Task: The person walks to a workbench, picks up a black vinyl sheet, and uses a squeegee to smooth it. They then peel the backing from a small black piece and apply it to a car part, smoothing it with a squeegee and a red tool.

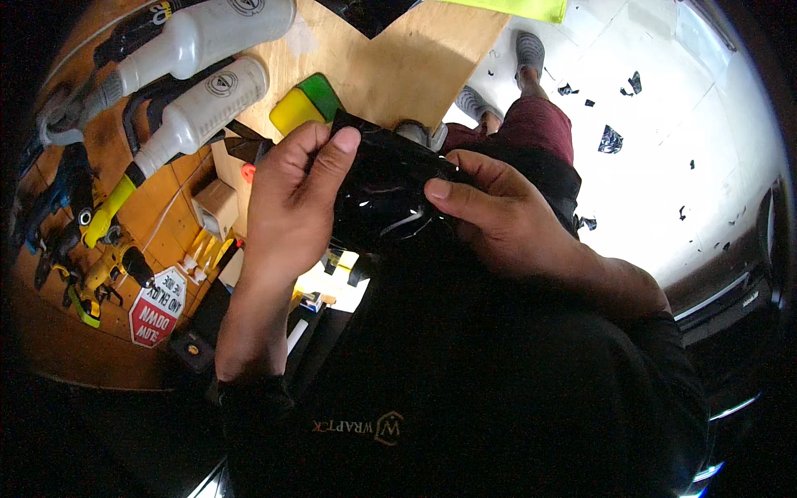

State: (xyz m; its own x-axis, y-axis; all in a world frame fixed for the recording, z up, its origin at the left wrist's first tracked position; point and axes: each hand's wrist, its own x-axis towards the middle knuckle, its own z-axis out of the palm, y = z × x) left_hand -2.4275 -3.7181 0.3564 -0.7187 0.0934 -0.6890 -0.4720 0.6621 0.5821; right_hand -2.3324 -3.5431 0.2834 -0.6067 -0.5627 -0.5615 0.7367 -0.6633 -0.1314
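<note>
Left hand and right hand, mid-frame, pinch black film, likely light, limp and slippery, best held by its edges.

Red-and-white sign bears inverted lettering. Black shirt shows an inverted lettered logo. Two spray bottles carry round emblems.

Glossy black film: lower edge lost against dark shirt, outline unclear. Left hand, right hand: most fingertips hidden behind film. Above fingers: black sheet, cut by top edge; further right, yellow-green sheet, same crop. Upper left of fingers: upper spray bottle, clipped by top edge. Right of fingers: black scraps, smallest too tiny to tell.
</note>
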